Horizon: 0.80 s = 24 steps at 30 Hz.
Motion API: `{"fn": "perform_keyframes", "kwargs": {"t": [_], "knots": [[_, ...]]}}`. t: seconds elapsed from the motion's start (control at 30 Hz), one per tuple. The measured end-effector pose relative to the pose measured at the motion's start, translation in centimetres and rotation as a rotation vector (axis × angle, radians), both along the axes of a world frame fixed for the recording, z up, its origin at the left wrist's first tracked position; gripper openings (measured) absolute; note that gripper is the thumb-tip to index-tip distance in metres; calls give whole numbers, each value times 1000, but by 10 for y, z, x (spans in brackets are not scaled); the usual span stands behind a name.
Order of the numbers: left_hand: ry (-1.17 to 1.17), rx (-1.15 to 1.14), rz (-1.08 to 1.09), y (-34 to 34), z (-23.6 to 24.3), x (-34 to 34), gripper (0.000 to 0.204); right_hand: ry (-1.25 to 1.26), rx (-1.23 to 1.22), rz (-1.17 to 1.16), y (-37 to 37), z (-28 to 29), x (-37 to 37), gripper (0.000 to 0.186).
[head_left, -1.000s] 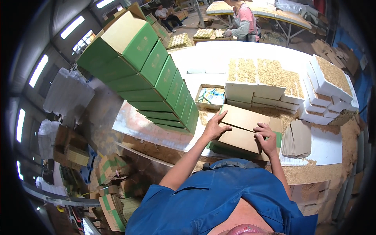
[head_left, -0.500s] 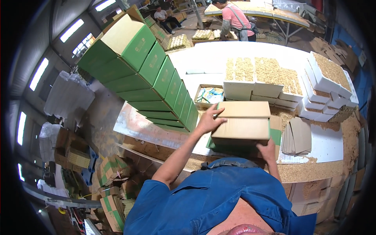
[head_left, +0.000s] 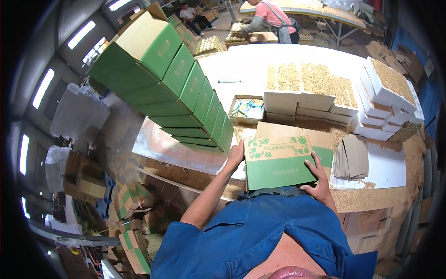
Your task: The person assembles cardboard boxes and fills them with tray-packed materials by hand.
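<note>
A cardboard carton point(head_left: 281, 169) with a green band and green leaf-like print is right in front of my body, its printed side facing up. My left hand point(head_left: 236, 154) grips it at the left edge, with some fingers hidden behind the board. On the right, my right hand point(head_left: 318, 179) holds the carton's edge, fingers laid over the printed face and thumb near the lower corner. Under and behind it lies another flat brown and green carton point(head_left: 326, 151). Left of my left hand rises a leaning stack of green cartons point(head_left: 186, 93), the top one open.
White foam boxes topped with wood shavings point(head_left: 281, 100) stand at the back, more point(head_left: 388, 95) at the right. Brown cardboard sheets point(head_left: 351, 158) lie right of my hands. A small box of packets point(head_left: 247, 109) sits behind. A person in pink point(head_left: 274, 21) handles egg trays beyond.
The carton has turned from its plain brown flap side to its green printed side. My left hand slid to its left edge, and my right hand's fingers moved onto its face.
</note>
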<state>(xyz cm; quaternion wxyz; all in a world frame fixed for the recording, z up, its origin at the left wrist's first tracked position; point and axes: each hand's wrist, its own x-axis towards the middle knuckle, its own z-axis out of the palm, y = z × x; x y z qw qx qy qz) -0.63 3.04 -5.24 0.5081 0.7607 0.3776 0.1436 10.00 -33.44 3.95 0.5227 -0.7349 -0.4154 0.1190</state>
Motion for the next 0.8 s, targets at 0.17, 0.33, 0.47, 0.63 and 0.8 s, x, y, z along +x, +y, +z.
{"fn": "perform_keyframes", "kwargs": {"t": [0.17, 0.33, 0.47, 0.63, 0.8], "knots": [[62, -69, 46, 43, -71, 33, 89, -188, 29, -116, 27, -9, 30, 50], [-123, -626, -179, 13, -78, 62, 58, -291, -214, -398, 91, 32, 110, 49], [-241, -942, -159, -4, -58, 64, 41, -204, -583, -431, 110, 16, 147, 70], [-237, -960, -108, -40, 14, 33, 69, -186, -735, -379, 96, -20, 172, 77], [-75, -563, -355, -40, 19, 22, 56, 33, -603, -316, 109, -16, 193, 71]]}}
